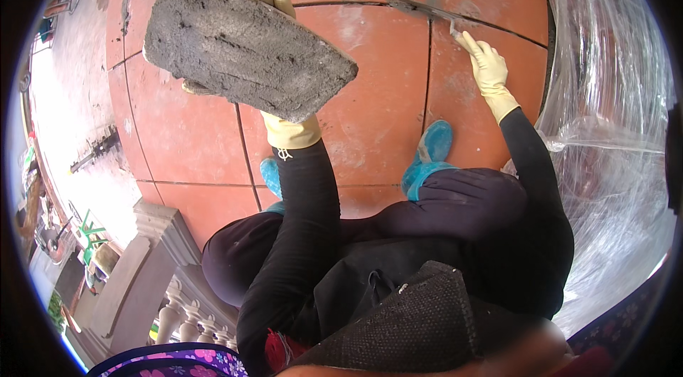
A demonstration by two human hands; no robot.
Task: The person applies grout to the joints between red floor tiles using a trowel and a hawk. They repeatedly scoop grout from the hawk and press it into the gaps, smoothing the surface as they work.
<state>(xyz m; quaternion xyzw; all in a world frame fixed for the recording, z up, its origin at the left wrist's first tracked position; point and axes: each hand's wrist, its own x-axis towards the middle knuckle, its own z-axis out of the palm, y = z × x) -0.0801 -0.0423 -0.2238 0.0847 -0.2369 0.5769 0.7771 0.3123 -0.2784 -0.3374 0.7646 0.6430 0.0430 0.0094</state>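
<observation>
My left hand, in a cream rubber glove, grips a flat board crusted with grey mortar; its fingers show beyond the far edge and the palm is hidden behind it. My gloved right hand holds a narrow metal trowel by its handle, the grey-smeared blade lying along a dark joint between the red square tiles. A strip of wet grey filler runs up the joint beyond the blade.
Clear plastic sheeting lines the right side. Pale balusters with a rail stand at lower left. A whitish floor with scattered items and a green stool lies at far left. My blue boots are on the tiles.
</observation>
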